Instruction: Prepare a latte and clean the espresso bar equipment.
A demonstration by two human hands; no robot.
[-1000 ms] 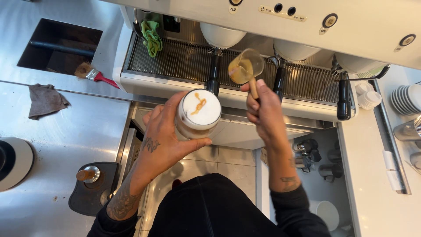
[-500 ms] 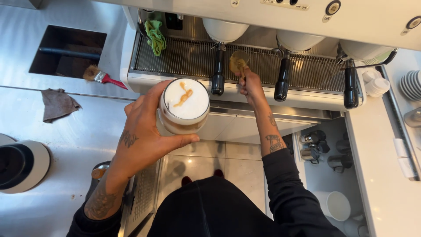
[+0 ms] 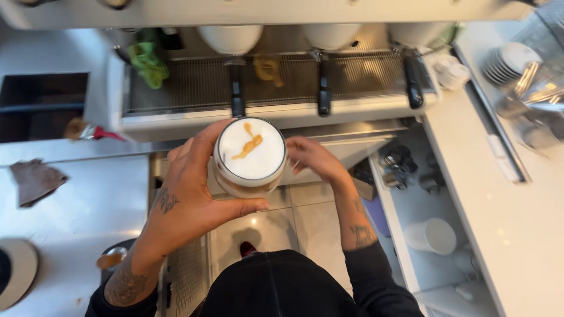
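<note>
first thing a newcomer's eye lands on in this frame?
The glass at centre frame, topped with white foam and a tan streak, gripped from the side by the left hand. The right hand is open just to its right, holding nothing. Behind them, along the top, runs the steel espresso machine with three black portafilter handles and a green cloth on its grate at the left.

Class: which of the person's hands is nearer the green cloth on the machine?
Left. The left hand is below the green cloth; the right hand is farther right.
</note>
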